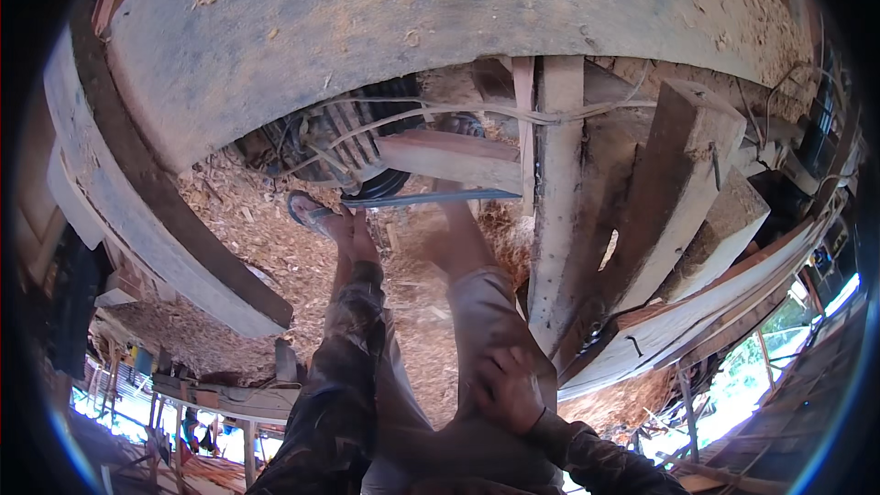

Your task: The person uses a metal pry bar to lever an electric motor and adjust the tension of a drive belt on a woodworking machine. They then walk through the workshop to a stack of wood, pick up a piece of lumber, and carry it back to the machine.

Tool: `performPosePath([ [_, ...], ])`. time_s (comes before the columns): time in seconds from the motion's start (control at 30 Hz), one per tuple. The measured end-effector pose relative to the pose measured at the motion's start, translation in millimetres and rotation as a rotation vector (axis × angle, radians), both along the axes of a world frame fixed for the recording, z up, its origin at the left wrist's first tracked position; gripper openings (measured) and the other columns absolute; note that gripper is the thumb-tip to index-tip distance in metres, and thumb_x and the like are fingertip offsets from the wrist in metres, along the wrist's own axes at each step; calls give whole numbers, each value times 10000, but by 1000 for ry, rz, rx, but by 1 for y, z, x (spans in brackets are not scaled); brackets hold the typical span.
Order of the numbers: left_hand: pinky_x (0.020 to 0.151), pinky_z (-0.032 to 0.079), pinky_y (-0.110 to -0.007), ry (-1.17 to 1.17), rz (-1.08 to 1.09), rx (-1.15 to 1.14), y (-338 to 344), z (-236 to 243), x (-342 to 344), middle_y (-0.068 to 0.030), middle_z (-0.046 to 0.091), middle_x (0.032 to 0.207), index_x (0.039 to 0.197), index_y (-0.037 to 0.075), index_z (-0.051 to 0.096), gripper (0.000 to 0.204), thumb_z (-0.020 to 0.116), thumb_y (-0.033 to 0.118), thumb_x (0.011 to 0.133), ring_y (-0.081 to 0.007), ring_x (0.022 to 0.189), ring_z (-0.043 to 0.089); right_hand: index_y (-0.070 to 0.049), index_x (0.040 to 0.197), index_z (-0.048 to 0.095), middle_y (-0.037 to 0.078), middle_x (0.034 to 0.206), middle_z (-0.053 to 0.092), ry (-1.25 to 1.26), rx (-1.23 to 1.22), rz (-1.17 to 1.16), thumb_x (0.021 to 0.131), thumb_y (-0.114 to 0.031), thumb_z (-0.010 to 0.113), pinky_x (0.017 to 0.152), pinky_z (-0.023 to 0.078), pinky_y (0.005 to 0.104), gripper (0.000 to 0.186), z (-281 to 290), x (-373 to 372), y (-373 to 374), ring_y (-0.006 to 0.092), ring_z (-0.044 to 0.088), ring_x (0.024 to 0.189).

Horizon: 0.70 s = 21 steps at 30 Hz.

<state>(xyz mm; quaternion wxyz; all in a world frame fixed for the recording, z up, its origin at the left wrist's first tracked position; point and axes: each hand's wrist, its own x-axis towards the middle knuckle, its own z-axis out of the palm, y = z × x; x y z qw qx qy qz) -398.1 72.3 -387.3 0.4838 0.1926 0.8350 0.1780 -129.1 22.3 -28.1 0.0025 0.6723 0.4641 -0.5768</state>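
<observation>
My left hand (357, 229) reaches down between the wooden beams, its fingers closed at the left end of a long, thin blue-grey strip (431, 199). The strip runs across to a wooden post (557, 174). Just above its left end sits a dark, round, ribbed part (378, 185). Loosely bent and a little blurred, my right hand (513, 390) rests on my right thigh with nothing visible in it. My left foot, in a sandal (312, 211), stands beside my left hand. My right lower leg (458, 238) is smeared by motion.
A broad, dusty wooden top (440, 9) spans the area ahead. A curved plank (174, 211) stands at the left, and thick timber blocks (678, 192) lean at the right. A loose cable (477, 110) hangs under the top. Wood shavings (247, 211) cover the ground.
</observation>
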Motion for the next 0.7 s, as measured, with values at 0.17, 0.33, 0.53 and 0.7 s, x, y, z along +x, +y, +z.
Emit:
performPosePath([
  [0.17, 1116, 251, -375, 156, -639, -80, 15, 42, 41, -252, 305, 1477, 1493, -33, 108, 948, 659, 427, 874, -316, 1360, 319, -62, 919, 623, 118, 1034, 568, -31, -36, 58, 765, -201, 690, 813, 392, 448, 218, 3, -2, 10, 326, 511, 958],
  [0.33, 1162, 134, -382, 173, -337, -143, 16, 25, 46, -291, 150, 1531, 1475, -74, 98, 1126, 728, 530, 763, -339, 1444, 137, -59, 926, 623, 122, 1045, 577, -14, -13, 88, 763, -191, 688, 808, 396, 452, 220, 1, -10, 17, 332, 519, 961],
  [0.53, 1154, 171, -345, -8, -258, -111, 35, 42, 47, -301, 208, 1510, 1468, -94, 80, 1177, 737, 553, 736, -335, 1427, 211, -57, 941, 625, 126, 1042, 587, -34, 23, 98, 759, -176, 686, 809, 410, 464, 226, 0, -20, 18, 337, 533, 941],
  [0.7, 1144, 208, -349, 76, -363, -199, 44, 39, 48, -291, 245, 1499, 1471, -85, 85, 1198, 753, 562, 714, -329, 1409, 257, -60, 938, 631, 115, 1024, 594, -52, 23, 165, 752, -161, 686, 812, 420, 459, 219, -2, -28, 22, 336, 543, 928],
])
